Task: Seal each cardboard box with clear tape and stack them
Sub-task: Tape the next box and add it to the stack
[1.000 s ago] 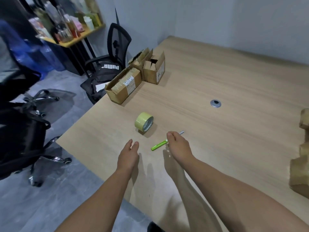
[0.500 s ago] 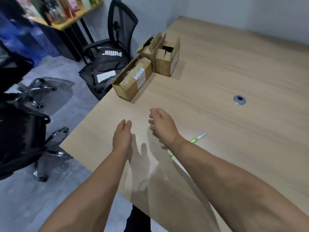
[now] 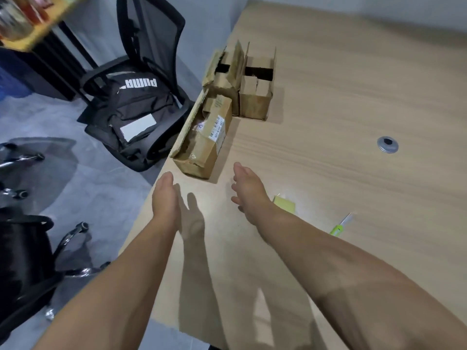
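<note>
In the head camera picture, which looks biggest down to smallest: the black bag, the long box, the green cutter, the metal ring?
1. black bag
2. long box
3. green cutter and metal ring: too alike to rank; the cutter is longer, the ring is wider.

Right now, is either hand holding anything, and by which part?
Nothing is held: the left hand and right hand are both open, fingers straight, just short of the nearest cardboard box.
</note>
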A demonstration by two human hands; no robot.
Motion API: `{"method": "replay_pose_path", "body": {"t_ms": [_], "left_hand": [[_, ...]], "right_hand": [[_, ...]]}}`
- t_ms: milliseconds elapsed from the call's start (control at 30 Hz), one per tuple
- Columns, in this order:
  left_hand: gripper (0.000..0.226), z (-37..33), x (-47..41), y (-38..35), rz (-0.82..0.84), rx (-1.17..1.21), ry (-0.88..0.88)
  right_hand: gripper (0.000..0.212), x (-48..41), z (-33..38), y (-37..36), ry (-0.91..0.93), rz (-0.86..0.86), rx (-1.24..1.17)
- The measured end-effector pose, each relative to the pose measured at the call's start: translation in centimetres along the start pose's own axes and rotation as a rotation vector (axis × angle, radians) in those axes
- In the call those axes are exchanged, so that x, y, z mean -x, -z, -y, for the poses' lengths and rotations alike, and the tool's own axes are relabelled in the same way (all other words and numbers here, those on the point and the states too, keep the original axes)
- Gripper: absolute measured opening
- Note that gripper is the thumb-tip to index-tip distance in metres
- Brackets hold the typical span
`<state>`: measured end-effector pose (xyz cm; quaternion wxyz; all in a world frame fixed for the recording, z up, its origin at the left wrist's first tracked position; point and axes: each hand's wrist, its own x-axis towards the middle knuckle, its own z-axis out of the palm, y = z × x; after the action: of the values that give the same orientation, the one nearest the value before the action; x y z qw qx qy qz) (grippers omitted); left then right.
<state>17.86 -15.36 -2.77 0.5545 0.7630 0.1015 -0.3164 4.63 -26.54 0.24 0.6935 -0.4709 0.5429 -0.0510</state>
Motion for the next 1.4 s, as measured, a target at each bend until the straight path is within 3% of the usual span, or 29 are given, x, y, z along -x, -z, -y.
{"method": "replay_pose_path", "body": {"t_ms": [67, 267, 367, 500, 833, 1167, 1400], "left_hand": [[0.031, -0.8, -1.4, -0.1, 0.029, 0.007, 0.004], [0.062, -2.1, -5.3, -0.1, 0.107, 0.035, -0.045], [0.041, -2.7, -6.5, -0.8, 0.151, 0.038, -0.020], [0.022, -3.7, -6.2, -2.1, 0.184, 0.109, 0.019], [0.033, -2.8, -4.9, -2.6, 0.245, 0.124, -0.004], [0.030, -0.6, -0.7, -1.2, 0.195, 0.108, -0.043], [0.032, -0.3, 3.7, -1.8, 0.161, 0.151, -0.130]], "right_hand": [[0.038, -1.2, 0.2, -0.9, 0.000, -0.010, -0.026], [0.045, -3.5, 1.5, -3.6, 0.000, 0.007, -0.135], [0.038, -4.3, 1.9, -5.0, 0.027, 0.018, -0.158], [0.050, -5.3, 1.6, -6.5, 0.010, 0.019, -0.182], [0.042, -5.7, 1.0, -6.8, 0.033, 0.016, -0.160], [0.028, -2.5, -1.1, -5.2, 0.042, 0.034, -0.111], [0.031, 0.6, -1.6, -3.1, 0.121, 0.033, -0.077]]}}
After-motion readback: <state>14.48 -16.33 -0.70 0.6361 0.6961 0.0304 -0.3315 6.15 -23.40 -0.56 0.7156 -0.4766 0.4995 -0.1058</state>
